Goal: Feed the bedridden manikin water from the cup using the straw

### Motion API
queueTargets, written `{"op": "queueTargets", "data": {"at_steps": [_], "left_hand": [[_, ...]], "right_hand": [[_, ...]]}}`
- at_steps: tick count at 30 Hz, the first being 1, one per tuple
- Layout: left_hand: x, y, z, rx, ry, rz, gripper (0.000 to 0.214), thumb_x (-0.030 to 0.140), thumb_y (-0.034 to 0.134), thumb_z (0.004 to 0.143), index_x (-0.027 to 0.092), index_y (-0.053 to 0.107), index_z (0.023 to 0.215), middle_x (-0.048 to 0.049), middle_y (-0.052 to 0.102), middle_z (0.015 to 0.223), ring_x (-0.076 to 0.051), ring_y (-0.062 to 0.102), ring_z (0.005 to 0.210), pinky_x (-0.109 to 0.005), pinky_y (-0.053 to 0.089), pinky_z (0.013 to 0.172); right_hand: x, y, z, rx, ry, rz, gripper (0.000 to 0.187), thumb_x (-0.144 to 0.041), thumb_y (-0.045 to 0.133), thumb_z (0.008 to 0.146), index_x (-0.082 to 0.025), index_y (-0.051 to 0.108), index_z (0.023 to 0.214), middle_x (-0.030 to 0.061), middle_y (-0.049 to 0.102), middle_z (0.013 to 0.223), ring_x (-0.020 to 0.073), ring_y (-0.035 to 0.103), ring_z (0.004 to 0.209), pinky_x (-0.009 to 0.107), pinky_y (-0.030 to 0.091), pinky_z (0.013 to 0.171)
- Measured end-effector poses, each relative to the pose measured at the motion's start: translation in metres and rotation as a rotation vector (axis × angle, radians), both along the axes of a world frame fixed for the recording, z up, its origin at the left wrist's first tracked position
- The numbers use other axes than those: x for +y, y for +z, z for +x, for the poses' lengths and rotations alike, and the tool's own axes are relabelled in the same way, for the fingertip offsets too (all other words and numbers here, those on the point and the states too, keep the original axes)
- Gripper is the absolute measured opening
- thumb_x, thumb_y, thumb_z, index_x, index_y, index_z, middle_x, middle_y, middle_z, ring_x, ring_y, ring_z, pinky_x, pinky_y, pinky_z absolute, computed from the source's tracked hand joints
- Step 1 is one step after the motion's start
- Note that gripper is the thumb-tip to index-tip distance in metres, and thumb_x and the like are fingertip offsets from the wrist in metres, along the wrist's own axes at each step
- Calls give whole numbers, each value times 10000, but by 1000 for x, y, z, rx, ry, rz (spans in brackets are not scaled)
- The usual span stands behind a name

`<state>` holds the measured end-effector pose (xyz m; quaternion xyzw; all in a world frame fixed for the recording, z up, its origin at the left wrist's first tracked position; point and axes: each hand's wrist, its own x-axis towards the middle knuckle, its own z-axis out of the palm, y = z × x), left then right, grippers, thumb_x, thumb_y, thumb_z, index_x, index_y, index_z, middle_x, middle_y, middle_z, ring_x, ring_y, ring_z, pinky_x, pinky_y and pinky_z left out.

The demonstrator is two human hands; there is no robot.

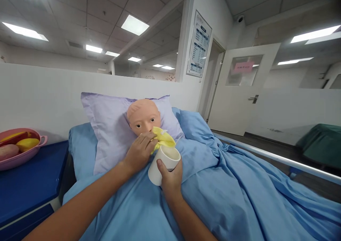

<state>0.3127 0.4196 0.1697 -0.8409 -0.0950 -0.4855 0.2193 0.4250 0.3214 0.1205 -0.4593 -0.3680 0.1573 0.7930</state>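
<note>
A bald mannequin head (144, 113) rests on a lilac pillow (106, 123), its body hidden by blue bedding. My left hand (142, 148) is closed on a yellow cloth (165, 138) held against the mannequin's mouth and chin. The cloth covers the lower part of that head, and a small white label shows on it. My right hand (172, 177) wraps round a white cup (157, 171), which is tilted just below the cloth. The cup's open top faces up toward me, and I see no contents in it.
On the left, a blue bedside cabinet (29, 187) bears a pink basin (22, 159) with several fruit-like items. Blue quilt (221, 194) lies in folds across the bed. A metal bed rail (279, 159) runs along the right side. Beyond it stands a white door (237, 106).
</note>
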Motion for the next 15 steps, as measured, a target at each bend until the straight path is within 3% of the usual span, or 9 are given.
{"op": "queueTargets", "data": {"at_steps": [3, 6, 11, 15], "left_hand": [[9, 2, 15, 69, 57, 65, 278, 132, 441, 979, 145, 643, 1168, -160, 694, 1255, -267, 595, 1294, -484, 487, 1103], [9, -8, 18, 73, 79, 99, 277, 135, 459, 981, 137, 649, 1183, -150, 698, 1277, -262, 594, 1305, -495, 430, 1162], [4, -36, 1, 25, 43, -43, 379, 154, 462, 990, 195, 581, 1348, -113, 666, 1352, -226, 543, 1362, -453, 434, 1166], [3, -33, -12, 42, -39, -35, 389, 144, 472, 984, 205, 577, 1354, -118, 666, 1352, -226, 535, 1368, -446, 456, 1151]], "right_hand": [[3, 0, 2, 50, 0, -16, 552, -458, 827, 673, -204, 605, 1110, 70, 718, 1047, 260, 677, 928, 421, 542, 852], [4, 1, 2, 66, 10, -3, 547, -443, 823, 683, -204, 613, 1128, 73, 724, 1065, 262, 684, 946, 432, 542, 869], [4, 0, 2, 16, 51, 32, 547, -409, 824, 697, -198, 619, 1158, 93, 726, 1117, 277, 682, 994, 448, 541, 899], [5, -2, 2, -13, 70, 35, 543, -396, 837, 684, -204, 627, 1146, 84, 734, 1082, 275, 687, 956, 439, 557, 860]]}}
